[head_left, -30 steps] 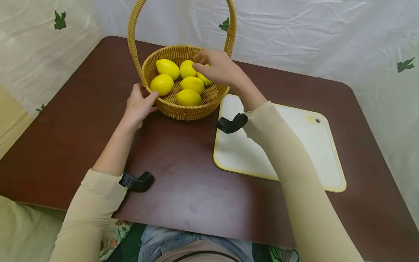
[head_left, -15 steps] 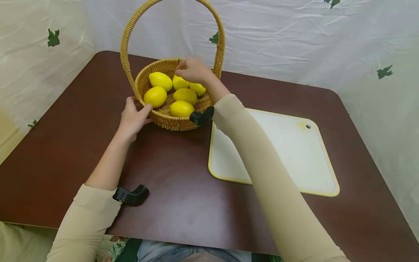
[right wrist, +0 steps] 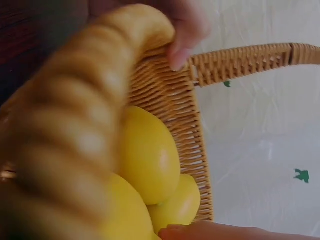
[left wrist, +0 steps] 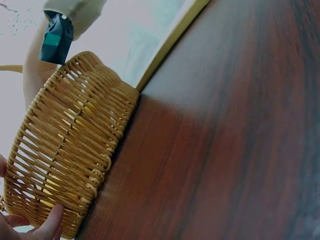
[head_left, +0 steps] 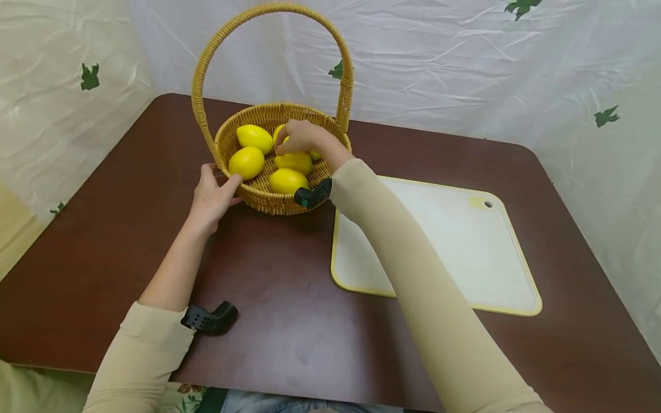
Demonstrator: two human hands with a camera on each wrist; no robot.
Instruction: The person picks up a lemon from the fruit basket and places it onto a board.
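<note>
A wicker basket (head_left: pixel 276 203) with a tall handle holds several lemons, including front (head_left: pixel 288 181) and left (head_left: pixel 247 163) ones. My left hand (head_left: pixel 210 198) grips the basket's left side, thumb over the rim and fingers against the outer wall; in the left wrist view, fingertips press the weave (left wrist: pixel 75 135). Inside the basket, my right hand (head_left: pixel 308 139) reaches over the lemons from the right with bent fingers, partly hiding those at the back. In the right wrist view, one digit touches a lemon (right wrist: pixel 181 202); the other fingers are out of sight.
A white cutting board (head_left: pixel 449 241) with a yellow edge lies right of the basket, under my right forearm. The brown table (head_left: pixel 279 321) extends around them. Behind hangs a white sheet (head_left: pixel 423 74) with green patches.
My right hand has moved left and down into the basket, among the lemons. The left hand keeps its place on the rim. The head view has shifted slightly.
</note>
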